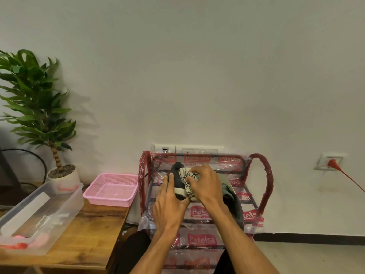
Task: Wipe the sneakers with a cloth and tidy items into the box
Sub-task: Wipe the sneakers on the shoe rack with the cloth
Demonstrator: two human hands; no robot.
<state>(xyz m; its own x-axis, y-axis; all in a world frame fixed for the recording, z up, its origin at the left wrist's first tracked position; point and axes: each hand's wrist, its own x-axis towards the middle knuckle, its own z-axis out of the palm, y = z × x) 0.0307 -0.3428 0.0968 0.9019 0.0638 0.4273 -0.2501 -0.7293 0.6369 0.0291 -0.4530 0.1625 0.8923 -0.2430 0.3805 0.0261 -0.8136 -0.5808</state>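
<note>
Lower centre, atop the plastic-wrapped rack [265, 180]: dark sneaker [176, 176], clasped at the pale sole by left hand [169, 204]; soft cloth [186, 179] bunched in curled right hand [207, 186], pressed against upper. Likely light, stiff-soled; best held by the sole edge.

Wrapped rack [267, 175] bearing sneakers [176, 177], wooden table [94, 230] bearing box [66, 200], basket [110, 200]

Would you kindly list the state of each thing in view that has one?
left hand: holds the dark sneaker
right hand: grips the cloth against that sneaker
second dark shoe: lies on the rack
clear box: lidless, on the table
red plug: in its socket
</note>
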